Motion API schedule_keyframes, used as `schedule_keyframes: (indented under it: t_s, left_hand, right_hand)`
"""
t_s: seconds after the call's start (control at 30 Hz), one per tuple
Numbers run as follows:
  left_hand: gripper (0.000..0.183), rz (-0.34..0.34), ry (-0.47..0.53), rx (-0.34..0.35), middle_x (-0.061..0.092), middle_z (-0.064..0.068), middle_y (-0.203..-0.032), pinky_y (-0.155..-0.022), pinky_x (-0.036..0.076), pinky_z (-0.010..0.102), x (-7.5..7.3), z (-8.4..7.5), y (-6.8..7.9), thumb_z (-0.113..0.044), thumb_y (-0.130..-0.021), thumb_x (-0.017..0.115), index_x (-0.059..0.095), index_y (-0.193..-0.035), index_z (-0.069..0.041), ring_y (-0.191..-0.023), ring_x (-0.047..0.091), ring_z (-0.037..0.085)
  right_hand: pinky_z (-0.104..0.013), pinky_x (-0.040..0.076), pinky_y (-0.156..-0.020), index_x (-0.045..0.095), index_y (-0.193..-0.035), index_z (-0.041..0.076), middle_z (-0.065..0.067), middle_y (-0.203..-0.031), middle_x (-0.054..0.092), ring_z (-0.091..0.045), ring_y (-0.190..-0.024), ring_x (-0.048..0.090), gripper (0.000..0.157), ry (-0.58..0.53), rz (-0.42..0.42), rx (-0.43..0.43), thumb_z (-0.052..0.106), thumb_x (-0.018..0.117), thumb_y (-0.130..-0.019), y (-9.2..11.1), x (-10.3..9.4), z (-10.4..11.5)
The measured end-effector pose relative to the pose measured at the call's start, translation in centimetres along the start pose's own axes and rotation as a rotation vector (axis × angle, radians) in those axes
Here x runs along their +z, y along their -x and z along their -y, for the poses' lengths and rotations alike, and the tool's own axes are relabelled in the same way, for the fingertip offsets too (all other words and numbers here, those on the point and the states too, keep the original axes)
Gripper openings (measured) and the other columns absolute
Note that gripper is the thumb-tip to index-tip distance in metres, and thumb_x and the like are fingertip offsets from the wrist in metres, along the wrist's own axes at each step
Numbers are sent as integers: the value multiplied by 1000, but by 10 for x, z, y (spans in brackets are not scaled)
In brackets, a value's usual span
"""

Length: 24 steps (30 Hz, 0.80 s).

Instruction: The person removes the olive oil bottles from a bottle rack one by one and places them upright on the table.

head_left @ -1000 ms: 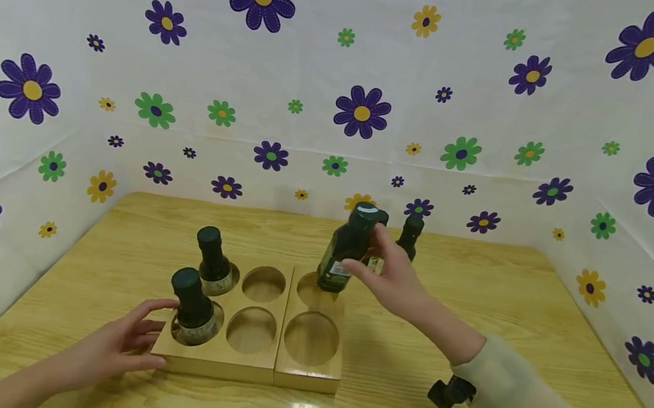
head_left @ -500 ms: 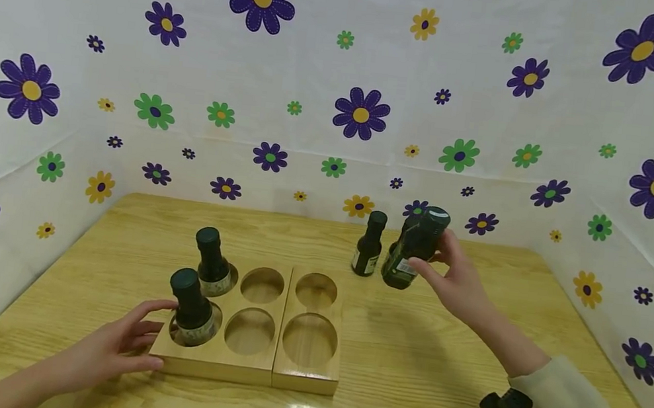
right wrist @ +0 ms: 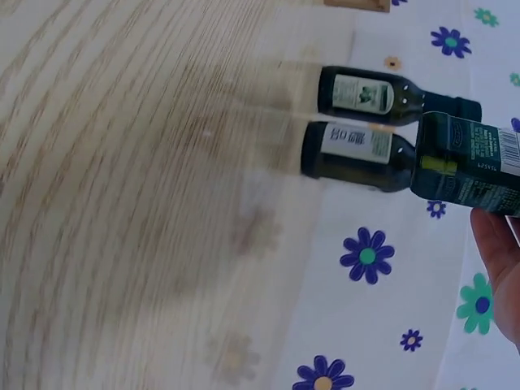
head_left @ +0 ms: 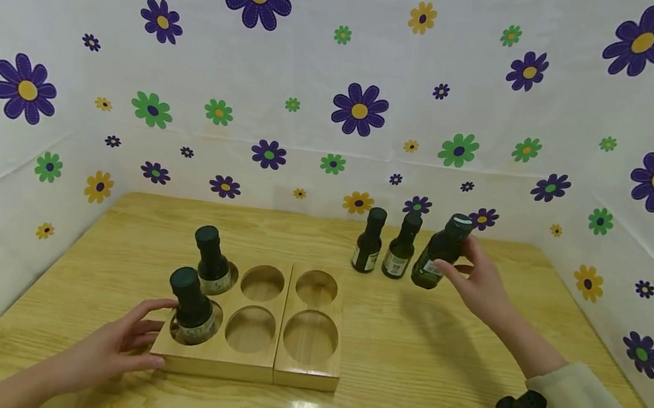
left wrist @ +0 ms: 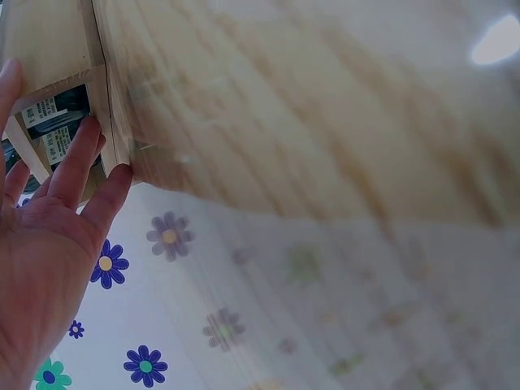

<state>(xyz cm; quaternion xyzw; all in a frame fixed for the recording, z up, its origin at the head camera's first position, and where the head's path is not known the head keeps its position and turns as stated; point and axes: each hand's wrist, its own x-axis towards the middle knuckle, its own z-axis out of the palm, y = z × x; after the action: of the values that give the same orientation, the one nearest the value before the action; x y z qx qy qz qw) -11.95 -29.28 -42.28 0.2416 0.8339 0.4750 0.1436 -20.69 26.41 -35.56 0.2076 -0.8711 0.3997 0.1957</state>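
In the head view my right hand (head_left: 483, 283) holds a dark green bottle (head_left: 440, 252) between thumb and fingers, tilted, just right of two standing bottles. The right wrist view shows the held bottle's base (right wrist: 443, 158) raised off the tabletop, level with the others' necks. My left hand (head_left: 103, 343) rests at the left end of a wooden rack (head_left: 214, 368), thumb at its front corner. In the left wrist view its fingers (left wrist: 77, 162) lie nearly straight against the rack's side. Two dark bottles stand in the rack's left holes, the front bottle (head_left: 193, 309) beside my index finger.
Near the back of the wooden table (head_left: 417, 373) stand a small labelled bottle (head_left: 368, 245) and a second similar bottle (head_left: 400, 248). The rack's other round holes hold nothing. A flowered cloth (head_left: 292, 81) encloses the back and sides.
My right hand has carried the bottle from over the rack's back right hole to the right, past the two standing bottles. The left hand stays in place.
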Motion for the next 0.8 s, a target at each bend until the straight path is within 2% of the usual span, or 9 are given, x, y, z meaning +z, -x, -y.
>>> schedule_keyframes:
  t_s: [0.1,0.27,0.43,0.53,0.67,0.8]
  left_hand:
    - [71,5,3,-1,31,32,-147,-90,52,39,0,0,0,-17,-94,66,24,-150,-15,-120,49,47]
    - [70,6,2,1,31,32,-147,-90,52,39,0,1,0,-17,-94,66,24,-150,-14,-120,49,46]
    - [70,9,11,-2,31,33,-147,-91,51,41,-1,0,0,-17,-94,66,24,-151,-16,-121,48,49]
    - [70,7,10,-16,32,33,-146,-91,51,39,-2,-1,0,-18,-94,66,24,-151,-16,-122,47,49]
    - [70,3,2,-25,32,33,-146,-91,52,36,-2,-1,0,-19,-94,66,25,-150,-16,-122,48,48]
    - [70,7,-2,-5,31,33,-146,-90,51,41,-2,-1,0,-18,-94,66,24,-150,-15,-120,48,50]
  right_hand:
    - [-8,47,-74,44,-132,-7,-23,-113,58,-5,-99,54,47,9,0,21,1,66,-92,-1,-2,-8]
    - [-5,44,-74,42,-133,-8,-26,-114,58,-37,-105,58,47,36,4,76,8,64,-95,-5,-3,-21]
    - [-8,46,-75,41,-133,-8,-27,-116,56,-42,-107,57,47,51,4,127,14,62,-97,-9,-3,-32]
    - [-20,53,-77,42,-132,-8,-27,-115,56,-42,-106,57,46,59,5,137,14,62,-98,-12,-2,-37]
    - [-47,55,-80,42,-132,-9,-27,-117,55,-42,-107,56,46,62,7,151,15,62,-97,-14,2,-43]
    - [-57,52,-82,42,-134,-9,-28,-119,54,-44,-108,56,48,62,15,175,16,62,-97,-15,6,-49]
